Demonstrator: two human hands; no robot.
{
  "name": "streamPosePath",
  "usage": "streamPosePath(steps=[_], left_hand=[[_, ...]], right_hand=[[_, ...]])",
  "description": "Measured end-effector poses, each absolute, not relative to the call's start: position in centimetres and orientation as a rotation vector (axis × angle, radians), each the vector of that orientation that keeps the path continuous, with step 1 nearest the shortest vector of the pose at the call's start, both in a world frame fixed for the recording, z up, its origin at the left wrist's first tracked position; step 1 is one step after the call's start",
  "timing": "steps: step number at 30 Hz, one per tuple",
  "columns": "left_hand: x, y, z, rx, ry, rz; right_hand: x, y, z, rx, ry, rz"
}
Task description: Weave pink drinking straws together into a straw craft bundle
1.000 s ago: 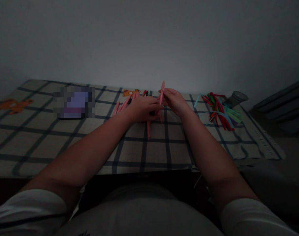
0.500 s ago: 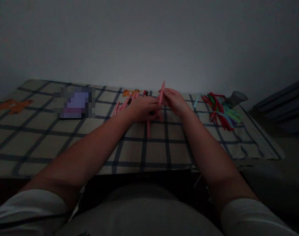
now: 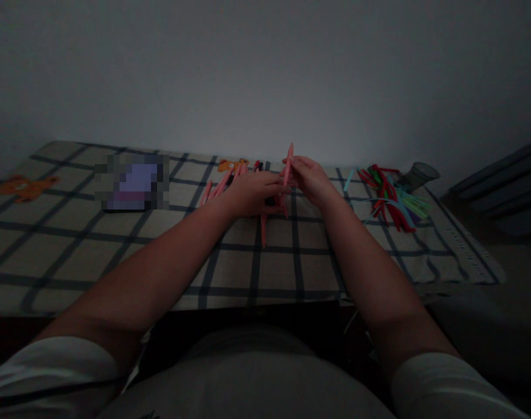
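Over the middle of the table my left hand (image 3: 255, 192) is closed, back of the hand up, around slim pink sticks; its fingertips are partly hidden. One pink stick (image 3: 263, 230) pokes out below that hand toward me. My right hand (image 3: 311, 177), just to the right, pinches another pink stick (image 3: 288, 164) between thumb and fingers. That stick stands nearly upright with a tapered top, and its lower end meets the left fingertips. More slim pink sticks (image 3: 224, 183) lie behind the left wrist. The sticks look pen-like, but I cannot make out their exact kind.
A checked cloth (image 3: 274, 273) covers the table, which backs onto a wall. A blurred-out phone-like device (image 3: 136, 183) and an orange bear-shaped piece (image 3: 23, 188) lie left; a second orange piece (image 3: 232, 164) lies behind. Coloured strips (image 3: 385, 201) and a glass (image 3: 422, 174) lie right.
Almost nothing differs. The upright pink stick and my right fingers have shifted very slightly; my left hand stays in place.
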State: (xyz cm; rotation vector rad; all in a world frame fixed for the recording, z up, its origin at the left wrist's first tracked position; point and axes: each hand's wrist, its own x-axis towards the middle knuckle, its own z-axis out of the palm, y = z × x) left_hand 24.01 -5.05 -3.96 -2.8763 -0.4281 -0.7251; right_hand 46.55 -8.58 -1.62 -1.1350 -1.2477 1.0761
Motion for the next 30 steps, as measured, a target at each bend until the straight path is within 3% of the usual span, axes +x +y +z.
streamPosePath(steps=[14,22,30], left_hand=[[23.9,-5.3,-3.6,-2.904,-0.506,-0.665],[24.1,-4.8,-4.1,-2.916,-0.589,-0.656],[24.1,-5.0,-3.8,-2.954,-0.628,-0.642]], right_hand=[[48.7,-7.9,-1.9,-1.379,-1.239,0.846],[51.8,-8.3,-0.9,-1.997,-1.518,0.22],[52.1,-9.2,-0.3,-2.256,-1.583,0.28]])
